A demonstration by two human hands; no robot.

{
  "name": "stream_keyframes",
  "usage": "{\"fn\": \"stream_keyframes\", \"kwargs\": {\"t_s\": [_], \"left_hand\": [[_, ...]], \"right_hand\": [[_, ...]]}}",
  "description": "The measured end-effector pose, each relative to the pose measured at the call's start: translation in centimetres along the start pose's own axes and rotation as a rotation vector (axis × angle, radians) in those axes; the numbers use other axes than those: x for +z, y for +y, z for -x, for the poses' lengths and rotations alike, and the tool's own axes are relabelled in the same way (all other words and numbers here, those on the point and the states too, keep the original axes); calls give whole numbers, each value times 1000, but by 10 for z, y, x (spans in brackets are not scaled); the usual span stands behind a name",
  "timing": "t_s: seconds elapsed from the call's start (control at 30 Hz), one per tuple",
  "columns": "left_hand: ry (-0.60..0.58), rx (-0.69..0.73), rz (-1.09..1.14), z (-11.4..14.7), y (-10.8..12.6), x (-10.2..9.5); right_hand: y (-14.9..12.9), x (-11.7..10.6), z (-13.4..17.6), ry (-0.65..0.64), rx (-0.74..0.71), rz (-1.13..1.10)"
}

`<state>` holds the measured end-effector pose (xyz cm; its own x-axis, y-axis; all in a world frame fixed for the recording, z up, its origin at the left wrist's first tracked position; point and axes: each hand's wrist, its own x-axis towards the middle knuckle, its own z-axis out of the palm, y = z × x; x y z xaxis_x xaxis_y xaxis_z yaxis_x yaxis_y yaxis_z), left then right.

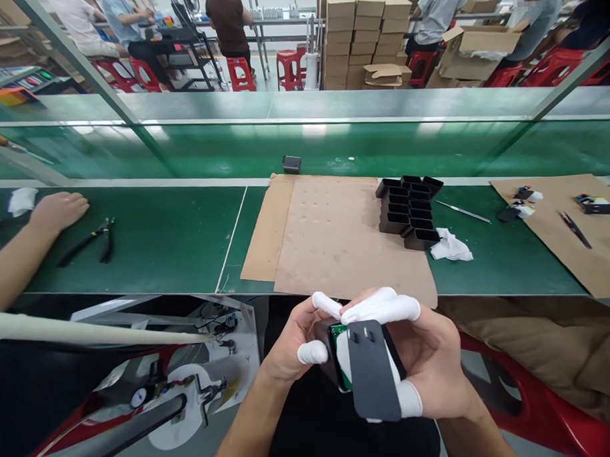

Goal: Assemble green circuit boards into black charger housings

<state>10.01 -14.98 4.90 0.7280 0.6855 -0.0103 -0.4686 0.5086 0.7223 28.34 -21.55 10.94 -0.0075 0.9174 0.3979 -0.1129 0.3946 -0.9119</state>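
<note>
Low in front of me, over my lap, my left hand (295,345) is wrapped round a black plastic housing (325,341). A green circuit board (342,367) shows in its opening. My right hand (434,357) grips a flat dark grey cover plate (374,379), tilted and partly overlapping the opening, with two small prongs near its top. White finger cots cover several fingertips of both hands. A white piece shows behind the plate; its kind I cannot make out. Beyond my hands, several empty black housings (409,211) stand grouped on a cardboard sheet (335,241).
One black housing (291,164) sits at the bench's back edge. Right lie tweezers (463,211), crumpled tissue (450,245) and wired parts (517,211). Left are pliers (105,239) and another person's hand (59,212). Stacked cartons (341,40) and people are beyond.
</note>
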Motion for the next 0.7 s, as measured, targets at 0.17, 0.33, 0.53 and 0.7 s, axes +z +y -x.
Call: {"fn": "stream_keyframes", "kwargs": {"t_s": [0.17,0.33,0.53,0.7], "left_hand": [[-6,23,3,0,0,-1],[-4,17,19,1,0,-4],[23,4,-2,4,2,-5],[34,19,-11,5,3,-3]], "right_hand": [[0,0,2,-8,-4,37],[-1,1,1,-19,-5,57],[1,2,2,-47,3,95],[4,2,3,-48,14,94]]}}
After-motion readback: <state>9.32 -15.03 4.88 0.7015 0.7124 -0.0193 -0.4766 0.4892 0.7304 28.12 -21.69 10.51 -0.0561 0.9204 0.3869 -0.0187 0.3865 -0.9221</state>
